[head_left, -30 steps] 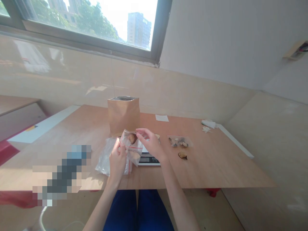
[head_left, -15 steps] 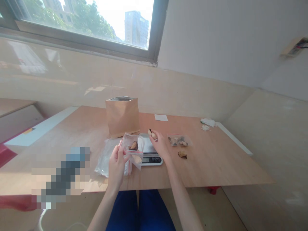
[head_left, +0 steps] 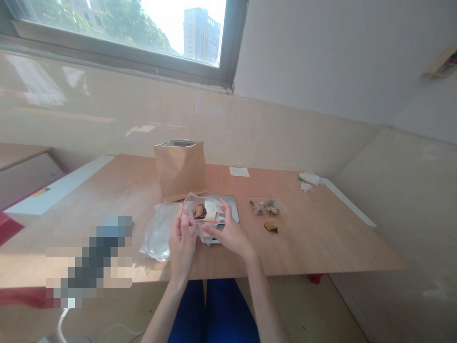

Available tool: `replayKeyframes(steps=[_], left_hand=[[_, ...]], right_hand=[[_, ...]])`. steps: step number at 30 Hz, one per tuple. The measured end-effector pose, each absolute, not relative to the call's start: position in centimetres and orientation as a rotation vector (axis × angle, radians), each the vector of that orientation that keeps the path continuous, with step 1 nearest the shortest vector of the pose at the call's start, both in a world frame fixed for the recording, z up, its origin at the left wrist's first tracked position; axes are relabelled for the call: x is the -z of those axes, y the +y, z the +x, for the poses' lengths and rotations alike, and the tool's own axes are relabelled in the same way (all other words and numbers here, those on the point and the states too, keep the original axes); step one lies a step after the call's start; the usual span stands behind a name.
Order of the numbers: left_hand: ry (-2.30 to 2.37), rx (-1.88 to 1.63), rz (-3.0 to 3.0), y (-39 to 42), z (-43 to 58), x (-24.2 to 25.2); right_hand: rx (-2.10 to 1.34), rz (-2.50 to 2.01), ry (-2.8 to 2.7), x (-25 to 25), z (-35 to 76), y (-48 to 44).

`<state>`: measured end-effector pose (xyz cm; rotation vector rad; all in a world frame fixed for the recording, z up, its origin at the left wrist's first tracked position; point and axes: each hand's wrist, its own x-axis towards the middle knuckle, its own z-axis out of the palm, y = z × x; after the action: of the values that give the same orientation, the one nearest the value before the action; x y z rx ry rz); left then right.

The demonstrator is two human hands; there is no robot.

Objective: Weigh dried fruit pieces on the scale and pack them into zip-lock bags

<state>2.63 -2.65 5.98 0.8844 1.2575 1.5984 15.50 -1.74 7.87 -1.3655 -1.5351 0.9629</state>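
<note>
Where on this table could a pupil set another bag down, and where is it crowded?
Bare wood lies right of the loose brown piece, toward the right edge of the wooden table, and left of the brown paper bag. Crowded: the silver digital scale, under the left hand and right hand holding a clear zip bag, beside a crumpled plastic bag.

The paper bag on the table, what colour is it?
The paper bag is light brown, with silver inside its top, best seen in the head view.
</note>
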Motion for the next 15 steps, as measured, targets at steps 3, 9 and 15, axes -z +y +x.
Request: replayKeyframes(steps=[3, 9, 15], left_hand=[[1.212, -1.575, 0.862, -3.0, 3.1, -5.6], [1.438, -1.623, 1.047, -2.9, 1.8, -5.2], [1.247, -1.528, 1.184, -0.6, 0.2, -5.3]], right_hand=[[-1.074, -1.211, -1.352, -5.8, 14.3, -2.5], [-0.979, -1.048, -1.195, -5.7, 14.1, -2.7], [-0.987, -1.068, -1.193, -6.0, 15.1, -3.5]])
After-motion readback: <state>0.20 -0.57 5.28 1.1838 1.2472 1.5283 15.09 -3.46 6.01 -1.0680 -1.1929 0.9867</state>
